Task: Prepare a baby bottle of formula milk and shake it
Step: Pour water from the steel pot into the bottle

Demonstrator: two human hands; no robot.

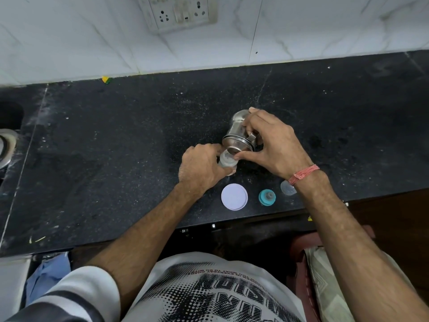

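My right hand [271,145] grips a steel container [238,133] tilted on its side, its open mouth down over the clear baby bottle [228,161]. My left hand [200,167] holds that bottle upright on the black counter [116,147], fingers curled round its body. The bottle's mouth sits just under the container's rim. What passes between them is hidden. Near the counter's front edge lie a white round lid [234,196], a teal bottle collar with nipple [267,197] and a clear cap [287,188], partly behind my right wrist.
A white tiled wall with a socket panel [178,12] rises behind the counter. A sink edge [7,145] shows at far left. A small yellow-green scrap [106,79] lies by the wall. White specks dot the counter.
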